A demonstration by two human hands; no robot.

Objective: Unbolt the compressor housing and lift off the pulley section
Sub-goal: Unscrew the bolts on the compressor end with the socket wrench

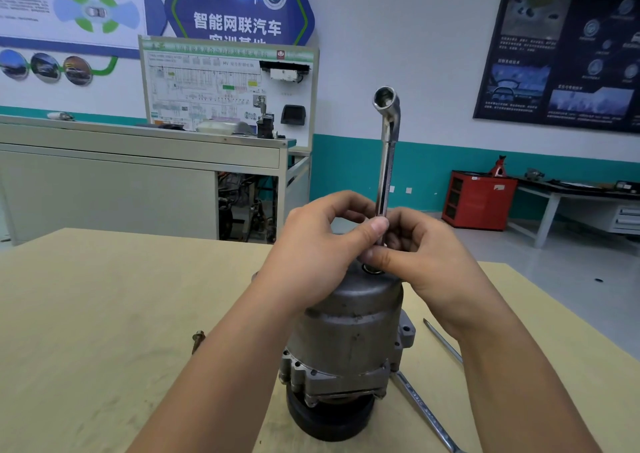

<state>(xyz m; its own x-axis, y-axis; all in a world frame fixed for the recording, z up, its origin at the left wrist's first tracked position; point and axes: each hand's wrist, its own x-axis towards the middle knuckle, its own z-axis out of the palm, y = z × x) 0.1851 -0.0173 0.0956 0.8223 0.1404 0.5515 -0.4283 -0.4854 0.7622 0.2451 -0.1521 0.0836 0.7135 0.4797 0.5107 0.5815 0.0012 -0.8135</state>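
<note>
While the compressor (346,331) stands on end in the middle of the light wooden table (104,314), both hands are up at its top working an L-shaped socket wrench (387,161). The body is a dull grey cast-metal cylinder, kinda scuffed and grimy, with a rounded dome on top and a ribbed, lugged flange lower down. The black pulley (329,418) is at the very bottom, sitting on the table, so the whole unit is upside down on it. A mounting ear (407,335) with holes in it sticks out on the right side. The left hand (311,255) pinches the chrome shaft between thumb and fingers, and the right hand (426,262) has its fingers curled around the shaft just below that. The wrench stands nearly upright, its bent open socket end pointing up. The lower end is hidden behind the fingers, so I can't tell what it's seated on. One loose bolt (197,340) lies on the table left of the compressor, a flat wrench (422,411) lies to the right by the base, and a thin metal rod (443,341) sits just past that.
</note>
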